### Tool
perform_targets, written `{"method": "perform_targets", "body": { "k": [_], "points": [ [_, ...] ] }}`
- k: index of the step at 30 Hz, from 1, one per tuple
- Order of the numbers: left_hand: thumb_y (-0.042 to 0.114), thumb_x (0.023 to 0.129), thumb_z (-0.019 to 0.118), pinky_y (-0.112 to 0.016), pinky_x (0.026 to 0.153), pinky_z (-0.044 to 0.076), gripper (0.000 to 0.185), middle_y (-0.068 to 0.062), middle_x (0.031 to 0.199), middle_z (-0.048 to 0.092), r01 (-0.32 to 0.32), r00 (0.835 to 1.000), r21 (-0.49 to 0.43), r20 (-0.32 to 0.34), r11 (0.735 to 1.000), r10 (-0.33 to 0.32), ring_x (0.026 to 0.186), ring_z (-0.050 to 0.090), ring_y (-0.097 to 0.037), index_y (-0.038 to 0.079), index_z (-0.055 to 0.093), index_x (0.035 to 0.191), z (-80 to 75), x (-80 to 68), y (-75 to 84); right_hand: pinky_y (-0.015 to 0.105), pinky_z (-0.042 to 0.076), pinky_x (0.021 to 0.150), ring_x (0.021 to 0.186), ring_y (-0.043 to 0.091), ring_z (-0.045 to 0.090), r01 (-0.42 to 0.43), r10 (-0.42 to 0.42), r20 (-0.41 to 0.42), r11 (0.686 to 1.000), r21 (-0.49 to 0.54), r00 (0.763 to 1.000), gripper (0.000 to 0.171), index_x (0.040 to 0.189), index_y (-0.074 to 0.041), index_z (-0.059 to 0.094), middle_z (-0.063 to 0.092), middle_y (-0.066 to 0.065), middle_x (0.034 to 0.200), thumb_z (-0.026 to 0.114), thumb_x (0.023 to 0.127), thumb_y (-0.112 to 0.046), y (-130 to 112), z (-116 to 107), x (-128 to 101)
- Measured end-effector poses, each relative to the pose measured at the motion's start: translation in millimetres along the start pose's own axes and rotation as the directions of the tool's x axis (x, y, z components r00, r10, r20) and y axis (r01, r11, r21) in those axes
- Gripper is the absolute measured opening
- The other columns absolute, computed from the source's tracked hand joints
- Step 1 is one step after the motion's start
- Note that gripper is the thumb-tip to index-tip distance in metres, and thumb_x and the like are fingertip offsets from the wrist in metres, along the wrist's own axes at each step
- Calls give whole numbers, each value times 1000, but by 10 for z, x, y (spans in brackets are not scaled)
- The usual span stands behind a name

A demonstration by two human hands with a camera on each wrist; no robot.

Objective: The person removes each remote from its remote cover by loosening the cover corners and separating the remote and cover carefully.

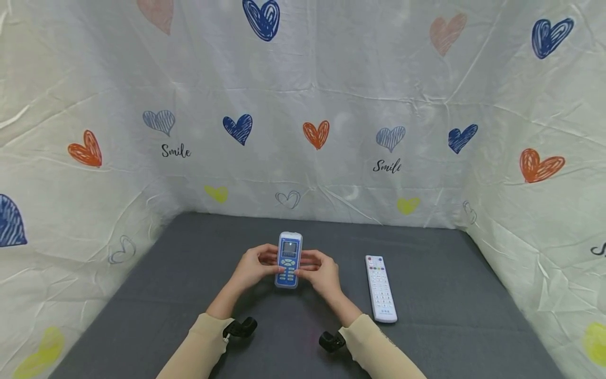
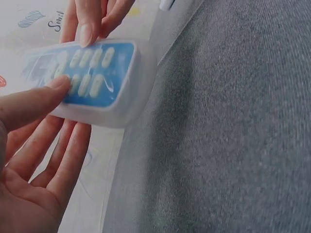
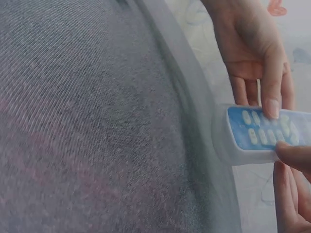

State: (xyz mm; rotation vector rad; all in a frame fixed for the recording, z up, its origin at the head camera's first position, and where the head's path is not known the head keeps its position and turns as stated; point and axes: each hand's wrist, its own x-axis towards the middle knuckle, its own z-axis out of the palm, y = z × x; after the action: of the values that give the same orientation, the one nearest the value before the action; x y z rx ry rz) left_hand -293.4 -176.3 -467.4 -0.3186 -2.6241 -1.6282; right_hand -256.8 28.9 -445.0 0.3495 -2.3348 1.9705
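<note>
A small remote control (image 1: 288, 261) with a blue face, pale buttons and a little screen is held upright above the table, its face toward the head camera. My left hand (image 1: 253, 267) grips its left edge, thumb on the buttons and fingers behind. On the opposite edge my right hand (image 1: 323, 271) grips it the same way, thumb over the lower buttons. The left wrist view shows a white, glossy casing around the blue face of the remote (image 2: 114, 97). Both thumbs also rest on the buttons of the remote (image 3: 243, 141) in the right wrist view.
A long white remote control (image 1: 381, 289) lies on the dark grey table (image 1: 440, 295), to the right of my right hand. A white cloth (image 1: 350, 105) printed with hearts and "Smile" walls the table at the back and both sides. Black wrist devices (image 1: 240, 327) sit at both cuffs.
</note>
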Motion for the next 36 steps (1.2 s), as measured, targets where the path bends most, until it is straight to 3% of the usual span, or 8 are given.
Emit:
{"method": "perform_targets", "body": {
  "k": [7, 22, 27, 30, 33, 36],
  "points": [
    [18, 72, 83, -33, 74, 52, 38, -7, 98, 70, -7, 1000, -2, -27, 1000, 7, 84, 64, -16, 11, 69, 107, 20, -5, 32, 32, 58, 68, 86, 38, 69, 62, -63, -32, 998, -15, 998, 37, 110, 5, 64, 68, 26, 101, 75, 75, 6, 1, 8, -14],
    [15, 70, 84, -29, 68, 51, 36, -9, 93, 71, -38, 995, -11, -92, 999, 36, 75, 62, -15, 8, 70, 103, 70, -22, 5, 26, 56, 65, 82, 36, 69, 55, -59, -72, 997, -55, 996, 35, 108, 2, 67, 70, 23, 100, 75, 74, 5, 6, 24, -20],
    [13, 69, 84, -28, 67, 50, 36, -10, 90, 69, -43, 990, -4, -132, 999, 42, 75, 61, -15, 7, 71, 102, 68, -29, 9, 32, 57, 67, 83, 34, 70, 59, -60, -62, 998, -14, 996, 35, 109, -1, 68, 70, 21, 102, 75, 75, 3, 164, 36, 54],
    [12, 70, 83, -28, 66, 51, 35, -10, 88, 68, -36, 989, -6, -143, 999, 34, 74, 61, -16, 7, 71, 103, 56, -33, 9, 30, 57, 68, 82, 27, 71, 40, -40, -68, 999, -9, 997, 34, 108, -6, 70, 71, 16, 102, 77, 75, -2, 319, 55, 119],
    [12, 71, 82, -28, 64, 51, 35, -10, 87, 67, -22, 991, -11, -133, 1000, 21, 74, 61, -16, 8, 71, 104, 44, -39, 3, 27, 56, 67, 81, 23, 71, 32, -31, -67, 999, 20, 997, 31, 106, -5, 71, 72, 15, 102, 76, 76, -1, 407, 69, 147],
    [15, 74, 80, -29, 65, 52, 35, -11, 90, 67, -17, 995, -20, -96, 1000, 15, 76, 63, -17, 8, 71, 107, 32, -54, -9, 30, 58, 70, 82, 25, 71, -1, 6, -52, 994, 105, 999, 26, 106, 0, 70, 70, 19, 103, 64, 82, 4, 408, 72, 140]
  ]
}}
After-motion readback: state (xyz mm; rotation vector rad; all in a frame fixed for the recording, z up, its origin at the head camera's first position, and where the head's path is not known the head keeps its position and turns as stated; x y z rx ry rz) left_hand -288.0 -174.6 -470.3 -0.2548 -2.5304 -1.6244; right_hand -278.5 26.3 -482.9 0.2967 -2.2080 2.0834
